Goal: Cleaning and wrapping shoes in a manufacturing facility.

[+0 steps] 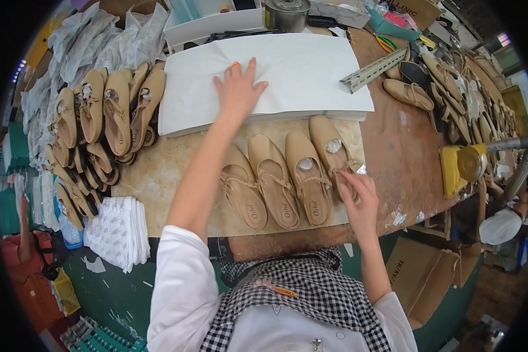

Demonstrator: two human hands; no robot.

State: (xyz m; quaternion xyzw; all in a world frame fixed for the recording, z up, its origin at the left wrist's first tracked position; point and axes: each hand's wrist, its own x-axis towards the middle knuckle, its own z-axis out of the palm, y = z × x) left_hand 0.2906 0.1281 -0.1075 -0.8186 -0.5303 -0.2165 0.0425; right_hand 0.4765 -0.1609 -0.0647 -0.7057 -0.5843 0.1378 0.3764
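The left hand (238, 88) lies flat with fingers spread on the stack of white tissue paper (311, 70), touching its top sheet. The right hand (361, 202) rests with loosely extended fingers on the rightmost beige shoe (332, 154), at its strap. This shoe ends a row of four beige shoes (276, 182) lying side by side on the table (164, 170), just in front of the paper stack. A pile of beige shoes (108, 111) lies left of the stack.
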